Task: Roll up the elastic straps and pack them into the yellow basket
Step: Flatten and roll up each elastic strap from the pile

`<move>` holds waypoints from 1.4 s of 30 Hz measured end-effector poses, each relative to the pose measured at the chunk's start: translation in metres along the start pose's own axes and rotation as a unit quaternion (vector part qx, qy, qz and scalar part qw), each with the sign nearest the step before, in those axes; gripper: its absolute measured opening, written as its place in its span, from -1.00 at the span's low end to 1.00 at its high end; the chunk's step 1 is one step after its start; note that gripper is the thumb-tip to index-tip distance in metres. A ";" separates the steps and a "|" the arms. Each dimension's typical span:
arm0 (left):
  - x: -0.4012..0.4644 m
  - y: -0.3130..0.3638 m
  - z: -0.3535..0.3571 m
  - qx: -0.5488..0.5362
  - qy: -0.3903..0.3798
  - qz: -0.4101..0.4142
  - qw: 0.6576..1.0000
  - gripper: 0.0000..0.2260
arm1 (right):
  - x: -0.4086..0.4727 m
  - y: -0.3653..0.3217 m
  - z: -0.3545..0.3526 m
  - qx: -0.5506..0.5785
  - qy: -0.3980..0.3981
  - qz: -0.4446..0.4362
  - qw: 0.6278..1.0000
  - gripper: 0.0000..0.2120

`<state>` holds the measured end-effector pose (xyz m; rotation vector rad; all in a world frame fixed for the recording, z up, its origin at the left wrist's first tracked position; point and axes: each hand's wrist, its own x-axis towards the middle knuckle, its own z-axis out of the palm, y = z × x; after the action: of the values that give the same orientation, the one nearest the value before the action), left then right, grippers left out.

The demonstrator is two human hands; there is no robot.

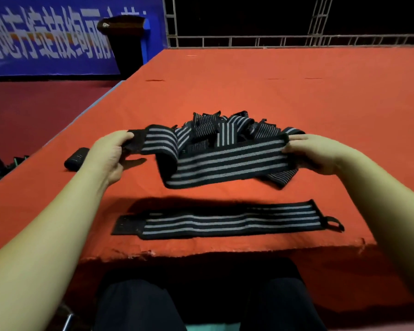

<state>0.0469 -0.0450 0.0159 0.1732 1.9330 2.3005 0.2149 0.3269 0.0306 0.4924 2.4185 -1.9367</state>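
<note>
Straightening step in hand; rolling not yet begun. Left of the pile (227, 130): one rolled strap (76, 159), then left hand (108, 158) pinching the held strap (225, 163) by its plain end. Right of the pile: right hand (313, 154) pinching the other end. Nearer than the pile: flat strap (220, 220) lying close to the table edge (225, 253), limiting room. Requiring next: lowering, rolling tightly. Yellow basket not showing.

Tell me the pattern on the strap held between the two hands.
Black strap with four grey lengthwise stripes, plain black at the left-hand end; shown in the head view.
</note>
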 end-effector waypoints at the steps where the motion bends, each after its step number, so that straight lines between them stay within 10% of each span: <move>1: -0.001 -0.005 -0.002 0.023 0.015 -0.003 1.000 -0.83 | -0.002 0.008 -0.003 0.026 0.028 -0.018 0.999 -0.86; 20: -0.037 -0.058 -0.071 0.174 -0.099 -0.128 0.971 -0.83 | -0.052 0.094 -0.030 0.006 0.275 0.059 0.960 -0.92; 36: -0.059 -0.110 -0.085 0.184 0.078 -0.048 0.979 -0.65 | -0.065 0.129 -0.020 -0.139 0.278 0.095 0.946 -0.87; 42: -0.076 -0.108 -0.079 0.425 0.082 -0.014 0.902 -0.63 | -0.065 0.137 -0.018 -0.212 0.292 0.098 0.928 -0.89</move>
<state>0.1115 -0.1164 -0.1043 0.0258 2.8644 1.3227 0.3140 0.3543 -0.0826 1.3735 2.8513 -1.2447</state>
